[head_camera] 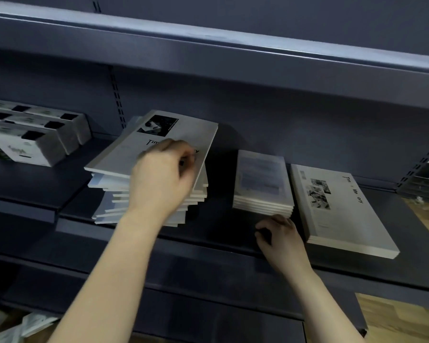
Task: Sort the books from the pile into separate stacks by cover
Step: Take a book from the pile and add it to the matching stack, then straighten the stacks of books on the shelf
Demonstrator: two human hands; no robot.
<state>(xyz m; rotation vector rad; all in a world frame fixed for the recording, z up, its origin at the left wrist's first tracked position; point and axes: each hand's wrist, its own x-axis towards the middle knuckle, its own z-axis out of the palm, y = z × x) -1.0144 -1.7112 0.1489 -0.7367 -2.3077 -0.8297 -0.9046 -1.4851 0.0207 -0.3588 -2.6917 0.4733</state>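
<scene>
Here the left hand (162,174) is reaching onto the messy pile (149,194) on the shelf (233,233), its fingers curling down over the top book (164,142), a grey one with a dark photo near its far edge and black lettering partly hidden under the knuckles. That book is lying askew on the pile, and the hand seems to be gripping it at its right edge, though whether it is being lifted yet I cannot tell. The right hand (280,236) is resting low on the shelf's front part, fingers loosely bent and holding nothing, just in front of a neat short stack (261,184) with bluish, blurred covers. Just right of that hand, a second stack (337,209) is showing a pale cover with a small photo and similar lettering. So the step in hand looks like taking the next book off the pile. The next move calls for reading its cover; its photo looks different from both stacks, so it may need a new spot, perhaps in the gap between the two hands.
</scene>
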